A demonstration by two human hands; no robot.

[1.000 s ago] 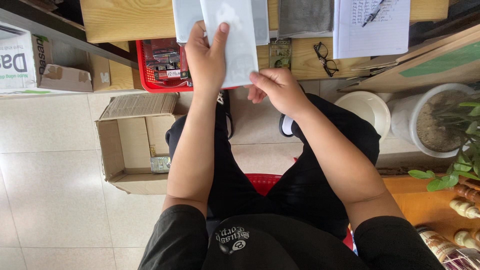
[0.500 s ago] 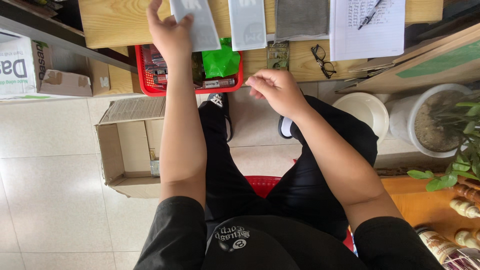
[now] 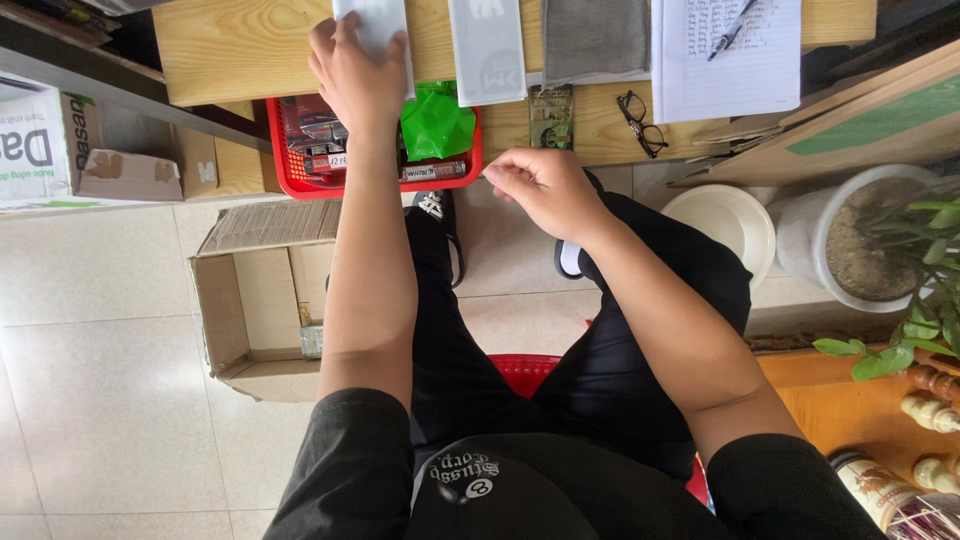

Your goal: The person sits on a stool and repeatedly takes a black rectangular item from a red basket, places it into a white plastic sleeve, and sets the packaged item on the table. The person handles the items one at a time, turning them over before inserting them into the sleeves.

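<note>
My left hand (image 3: 358,75) reaches forward and lies flat on a white packet (image 3: 375,25) on the wooden bench (image 3: 235,50), fingers curled over its edge. Beside it lie a second white packet (image 3: 487,48) and a grey cloth (image 3: 596,38). My right hand (image 3: 545,190) hovers above my knee with thumb and fingers pinched together; whether anything small sits between them cannot be made out. Below my left wrist a red basket (image 3: 290,180) holds small packages and a green bag (image 3: 437,122).
An open cardboard box (image 3: 262,300) stands on the tiled floor at my left. Glasses (image 3: 640,120) and a written sheet with a pen (image 3: 725,50) lie on the bench. A white bowl (image 3: 725,225) and a potted plant (image 3: 865,245) stand at the right.
My left hand carried the white packet from in front of me up and left, then set it down on the bench. The green bag came into view. My right hand stayed pinched.
</note>
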